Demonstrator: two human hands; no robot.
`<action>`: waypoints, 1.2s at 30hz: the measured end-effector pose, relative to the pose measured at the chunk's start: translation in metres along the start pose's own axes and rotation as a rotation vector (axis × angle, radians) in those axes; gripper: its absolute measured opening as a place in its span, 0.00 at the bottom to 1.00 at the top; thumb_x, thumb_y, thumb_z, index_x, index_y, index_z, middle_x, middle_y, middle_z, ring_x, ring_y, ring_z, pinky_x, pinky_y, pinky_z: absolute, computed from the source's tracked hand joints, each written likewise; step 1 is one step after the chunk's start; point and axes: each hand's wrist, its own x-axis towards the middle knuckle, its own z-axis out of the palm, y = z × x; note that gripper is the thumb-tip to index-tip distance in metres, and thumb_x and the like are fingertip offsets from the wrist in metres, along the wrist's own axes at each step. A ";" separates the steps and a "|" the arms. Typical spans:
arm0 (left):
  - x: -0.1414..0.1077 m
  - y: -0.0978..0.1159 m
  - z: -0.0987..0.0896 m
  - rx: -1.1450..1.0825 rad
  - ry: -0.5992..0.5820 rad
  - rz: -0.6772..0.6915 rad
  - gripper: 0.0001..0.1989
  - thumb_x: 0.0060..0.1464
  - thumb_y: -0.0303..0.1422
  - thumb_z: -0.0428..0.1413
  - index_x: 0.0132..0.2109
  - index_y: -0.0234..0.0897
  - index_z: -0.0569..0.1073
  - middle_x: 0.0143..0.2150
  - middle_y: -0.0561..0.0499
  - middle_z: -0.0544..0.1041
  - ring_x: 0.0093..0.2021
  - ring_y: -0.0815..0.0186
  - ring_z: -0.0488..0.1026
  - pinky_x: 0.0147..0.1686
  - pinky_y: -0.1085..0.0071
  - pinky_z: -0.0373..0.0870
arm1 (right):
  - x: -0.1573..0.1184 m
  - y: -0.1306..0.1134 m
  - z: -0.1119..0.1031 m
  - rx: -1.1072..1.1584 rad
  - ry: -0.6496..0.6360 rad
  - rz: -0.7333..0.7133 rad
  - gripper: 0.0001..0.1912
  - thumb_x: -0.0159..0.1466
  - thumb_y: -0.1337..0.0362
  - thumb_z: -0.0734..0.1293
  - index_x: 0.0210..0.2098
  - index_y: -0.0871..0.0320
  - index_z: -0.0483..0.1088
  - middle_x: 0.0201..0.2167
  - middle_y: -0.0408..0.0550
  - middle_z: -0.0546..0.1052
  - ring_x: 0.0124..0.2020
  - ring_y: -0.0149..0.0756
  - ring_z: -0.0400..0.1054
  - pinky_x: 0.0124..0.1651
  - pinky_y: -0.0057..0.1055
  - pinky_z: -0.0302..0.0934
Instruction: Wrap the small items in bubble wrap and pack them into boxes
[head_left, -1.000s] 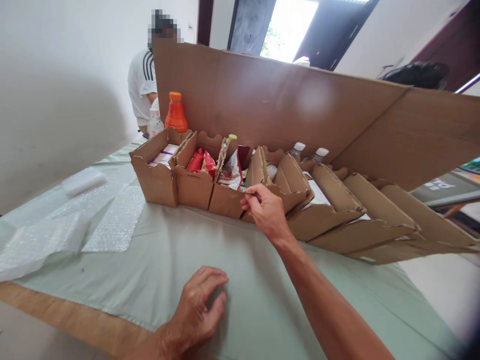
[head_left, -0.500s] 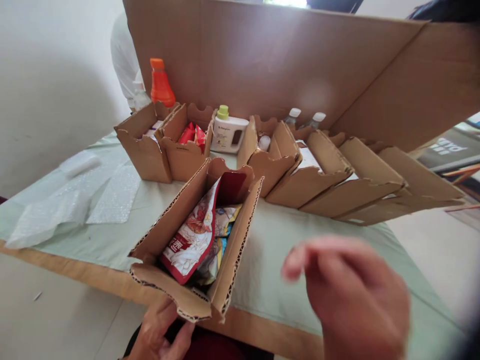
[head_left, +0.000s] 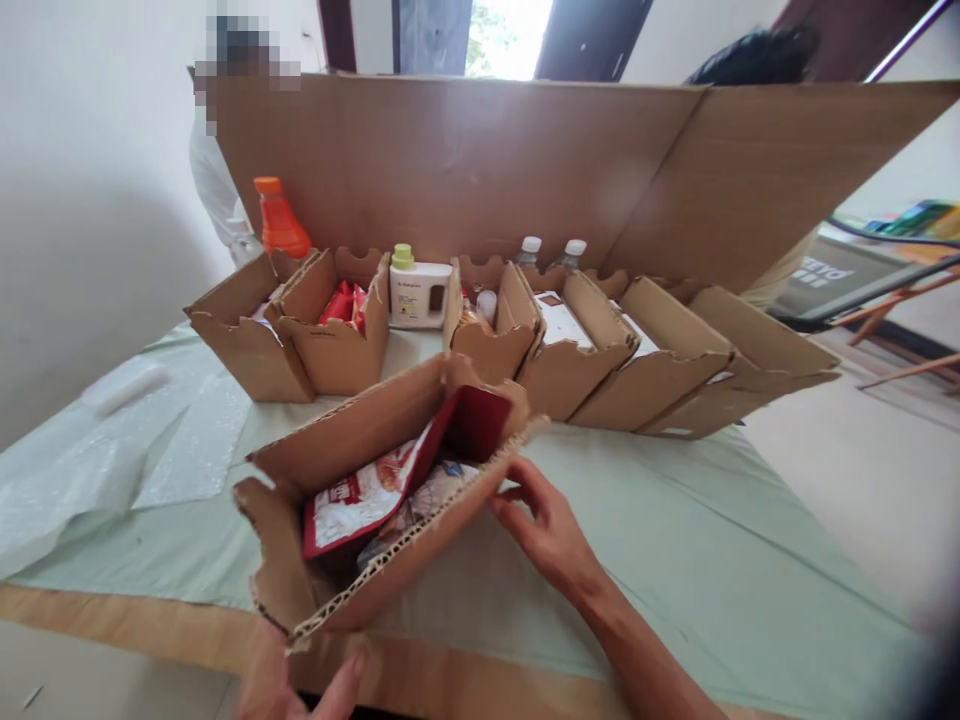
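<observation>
At lower left, the left hand [head_left: 271,690], thumb spread, holds the near end of a box [head_left: 431,565] of packets [head_left: 367,510]; centre, the right hand [head_left: 544,525], half-open, perhaps touches its side.

Bare right grip [head_left: 551,535], slim bare forearm [head_left: 634,625], bare left grip [head_left: 274,690] (partly cut off below)

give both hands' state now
Left hand: at near end of nearest open-topped brown cardboard box; grip unclear.
Right hand: open, loosely curled at box's side.
</observation>
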 end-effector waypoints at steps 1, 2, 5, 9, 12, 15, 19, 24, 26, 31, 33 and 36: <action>0.012 0.006 0.006 -0.010 -0.027 0.046 0.36 0.52 0.38 0.64 0.67 0.48 0.64 0.60 0.44 0.76 0.59 0.41 0.74 0.53 0.48 0.78 | -0.015 0.006 -0.012 -0.024 0.050 0.017 0.24 0.63 0.60 0.69 0.58 0.53 0.72 0.54 0.52 0.79 0.44 0.42 0.77 0.47 0.39 0.74; 0.026 0.013 0.014 -0.032 -0.077 0.103 0.34 0.53 0.38 0.62 0.66 0.46 0.64 0.60 0.43 0.75 0.61 0.42 0.72 0.57 0.48 0.76 | -0.028 0.011 -0.023 -0.036 0.105 0.037 0.23 0.64 0.58 0.69 0.57 0.54 0.72 0.53 0.53 0.79 0.43 0.42 0.77 0.47 0.39 0.74; 0.076 0.042 0.049 -0.117 -0.279 0.298 0.25 0.58 0.35 0.56 0.62 0.39 0.68 0.56 0.39 0.75 0.57 0.46 0.74 0.57 0.48 0.74 | -0.050 0.025 -0.052 -0.037 0.303 0.110 0.23 0.63 0.53 0.71 0.56 0.54 0.71 0.51 0.54 0.79 0.43 0.44 0.78 0.48 0.40 0.74; 0.132 0.081 0.097 -0.220 -0.424 0.357 0.26 0.56 0.29 0.52 0.62 0.36 0.65 0.57 0.37 0.72 0.56 0.52 0.72 0.54 0.53 0.74 | -0.047 0.034 -0.076 -0.024 0.459 0.171 0.28 0.61 0.50 0.73 0.55 0.55 0.69 0.54 0.56 0.77 0.47 0.44 0.77 0.52 0.40 0.72; 0.143 0.089 0.116 -0.281 -0.445 0.326 0.24 0.57 0.27 0.51 0.61 0.37 0.65 0.56 0.40 0.72 0.52 0.56 0.72 0.51 0.58 0.74 | -0.038 0.043 -0.085 -0.091 0.523 0.167 0.27 0.60 0.47 0.72 0.52 0.56 0.70 0.50 0.55 0.79 0.46 0.44 0.76 0.49 0.38 0.73; 0.135 0.079 0.123 -0.277 -0.428 0.278 0.19 0.59 0.28 0.51 0.58 0.37 0.66 0.52 0.42 0.74 0.47 0.59 0.73 0.48 0.60 0.73 | -0.034 0.054 -0.090 -0.210 0.495 0.193 0.23 0.61 0.46 0.70 0.46 0.57 0.72 0.39 0.52 0.81 0.38 0.42 0.76 0.40 0.35 0.72; 0.127 0.071 0.123 -0.239 -0.386 0.291 0.10 0.63 0.30 0.51 0.50 0.38 0.69 0.44 0.46 0.74 0.43 0.60 0.73 0.45 0.64 0.72 | -0.035 0.060 -0.092 -0.316 0.430 0.205 0.19 0.64 0.47 0.67 0.42 0.56 0.74 0.32 0.48 0.80 0.33 0.39 0.74 0.36 0.31 0.69; 0.134 0.076 0.125 -0.208 -0.335 0.337 0.05 0.64 0.28 0.51 0.45 0.39 0.70 0.39 0.50 0.73 0.37 0.64 0.72 0.37 0.71 0.71 | -0.033 0.056 -0.093 -0.419 0.463 0.200 0.17 0.65 0.48 0.67 0.36 0.56 0.74 0.29 0.46 0.80 0.29 0.37 0.73 0.32 0.29 0.67; 0.136 0.077 0.126 -0.207 -0.338 0.339 0.09 0.63 0.27 0.51 0.48 0.40 0.71 0.40 0.49 0.74 0.38 0.65 0.74 0.37 0.72 0.72 | -0.032 0.054 -0.094 -0.448 0.468 0.195 0.17 0.65 0.48 0.66 0.36 0.55 0.74 0.29 0.46 0.80 0.28 0.37 0.73 0.32 0.28 0.67; 0.137 0.073 0.129 -0.234 -0.381 0.324 0.19 0.63 0.25 0.49 0.60 0.39 0.67 0.50 0.44 0.76 0.44 0.63 0.76 0.44 0.67 0.75 | -0.031 0.059 -0.098 -0.504 0.442 0.227 0.20 0.64 0.45 0.66 0.38 0.56 0.75 0.29 0.47 0.80 0.28 0.39 0.74 0.30 0.31 0.68; 0.138 0.072 0.130 -0.216 -0.400 0.341 0.23 0.62 0.25 0.49 0.63 0.38 0.65 0.53 0.42 0.76 0.48 0.60 0.77 0.49 0.62 0.76 | -0.034 0.065 -0.098 -0.591 0.434 0.246 0.24 0.64 0.43 0.64 0.42 0.57 0.76 0.33 0.51 0.81 0.32 0.43 0.75 0.29 0.33 0.68; 0.134 0.070 0.127 -0.046 -0.397 0.394 0.30 0.60 0.29 0.52 0.68 0.31 0.60 0.61 0.34 0.73 0.60 0.49 0.71 0.60 0.49 0.70 | -0.045 0.079 -0.097 -0.806 0.383 0.155 0.30 0.66 0.41 0.60 0.47 0.62 0.76 0.48 0.64 0.80 0.45 0.55 0.76 0.33 0.42 0.71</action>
